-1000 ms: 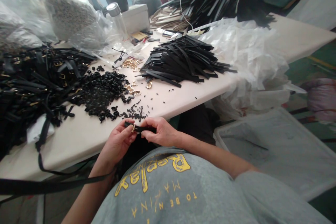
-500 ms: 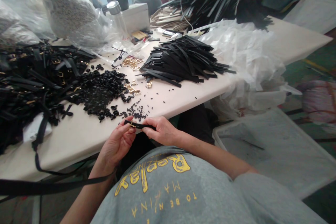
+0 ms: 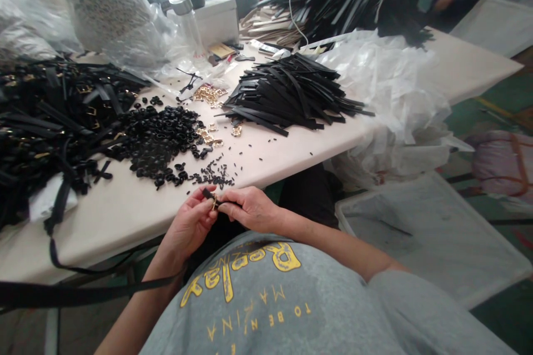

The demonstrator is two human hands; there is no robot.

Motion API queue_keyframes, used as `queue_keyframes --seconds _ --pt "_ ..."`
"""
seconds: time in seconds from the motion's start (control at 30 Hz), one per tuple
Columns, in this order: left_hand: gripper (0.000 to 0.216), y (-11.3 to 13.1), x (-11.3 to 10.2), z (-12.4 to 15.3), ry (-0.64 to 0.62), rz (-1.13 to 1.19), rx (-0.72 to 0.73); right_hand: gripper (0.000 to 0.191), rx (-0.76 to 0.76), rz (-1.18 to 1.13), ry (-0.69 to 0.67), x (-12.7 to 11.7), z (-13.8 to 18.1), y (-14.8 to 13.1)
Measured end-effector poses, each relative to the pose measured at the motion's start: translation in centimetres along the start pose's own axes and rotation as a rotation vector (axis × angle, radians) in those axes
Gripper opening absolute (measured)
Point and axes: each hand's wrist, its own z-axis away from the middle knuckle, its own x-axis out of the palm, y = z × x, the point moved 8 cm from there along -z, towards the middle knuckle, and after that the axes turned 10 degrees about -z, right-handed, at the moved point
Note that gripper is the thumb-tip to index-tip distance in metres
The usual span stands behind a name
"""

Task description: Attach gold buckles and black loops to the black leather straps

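Both my hands meet just below the near edge of the white table, over my lap. My left hand pinches one end of a short black strap with a small gold buckle on it. My right hand is closed on the strap's other end, its fingertips touching the buckle. Most of the strap is hidden between the fingers. On the table just beyond lie a heap of small black loops, tiny black bits and several loose gold buckles.
A stack of cut black straps lies mid-table. A tangle of finished black straps fills the left. Clear plastic bags, a bottle and a white box stand behind. A white bin sits at my right.
My right hand has slid left along the strap until its fingertips meet the left hand at the buckle. Less of the strap shows now. The view has shifted slightly.
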Motion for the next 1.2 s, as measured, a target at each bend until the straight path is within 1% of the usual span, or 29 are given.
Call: queue_keyframes --seconds 0.07,0.13,0.2,0.23,0.3,0.4,0.53,0.63,0.7,0.83,1.0,1.1,1.2 --pt "0.036 0.2 -0.2 -0.1 0.003 -0.028 0.024 0.014 0.009 -0.015 -0.016 0.1 0.1 0.2" --pt "0.038 0.0 -0.3 -0.1 -0.029 -0.022 -0.008 0.015 0.023 -0.069 -0.074 0.5 0.2 0.3" --pt "0.04 -0.4 -0.2 -0.1 -0.068 -0.004 -0.052 0.015 0.001 -0.069 -0.117 0.9 0.4 -0.1" --pt "0.041 -0.5 -0.2 -0.1 -0.081 0.001 -0.066 0.015 -0.025 -0.03 -0.108 0.9 0.4 -0.5" --pt "0.04 -0.5 0.0 0.0 -0.097 0.006 -0.07 0.015 -0.078 0.089 -0.04 0.6 0.5 -1.2" --pt "0.04 -0.5 0.5 0.1 -0.104 0.019 -0.047 0.015 -0.113 0.216 0.04 0.3 0.5 -1.7" --pt "0.037 -0.4 0.6 0.1 -0.077 0.005 0.002 0.012 -0.15 0.252 0.045 0.4 0.4 -1.4" --pt "0.032 -0.1 0.4 0.1 -0.081 -0.088 0.046 0.022 -0.177 0.228 0.033 0.4 0.4 -1.0" --pt "0.03 0.3 0.2 0.1 -0.085 -0.154 0.073 0.027 -0.171 0.202 0.031 0.3 0.5 -0.7" --pt "0.031 0.9 0.3 0.3 -0.079 -0.234 0.1 0.028 -0.122 0.151 0.025 0.2 0.4 -0.5" --pt "0.03 1.8 0.8 0.6 -0.09 -0.295 0.154 0.019 -0.058 0.044 0.032 -0.2 0.2 -0.9" --pt "0.028 2.2 0.8 0.7 -0.099 -0.318 0.185 0.018 -0.05 0.071 0.061 -0.5 0.1 -1.1" --pt "0.029 2.2 0.5 0.7 -0.071 -0.348 0.211 0.019 -0.041 0.131 0.066 -0.6 0.0 -0.9"
